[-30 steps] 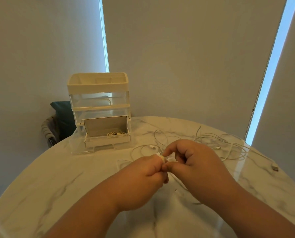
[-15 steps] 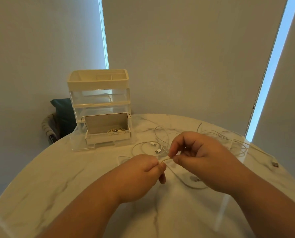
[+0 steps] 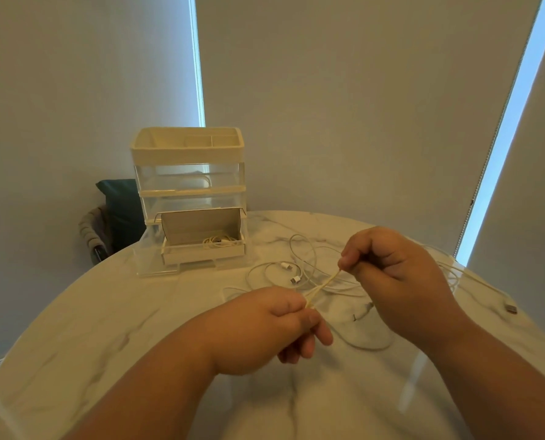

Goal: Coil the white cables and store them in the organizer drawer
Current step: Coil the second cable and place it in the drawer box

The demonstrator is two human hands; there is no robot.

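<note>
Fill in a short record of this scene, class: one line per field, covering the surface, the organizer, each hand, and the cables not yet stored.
surface: round marble table
organizer: clear stacked unit at the table's far left, bottom drawer pulled open
drawer contents: one coiled cable
left hand: grip pinched on one end of a taut white cable
right hand: grip pinched on the same stretch, farther along
loose cables: tangled on the table beyond the hands

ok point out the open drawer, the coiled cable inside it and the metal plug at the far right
open drawer (image 3: 202, 257): head view, on its white front wall
coiled cable (image 3: 217, 242): head view, middle of the coil
metal plug (image 3: 511, 309): head view, on the silver connector shell
</note>
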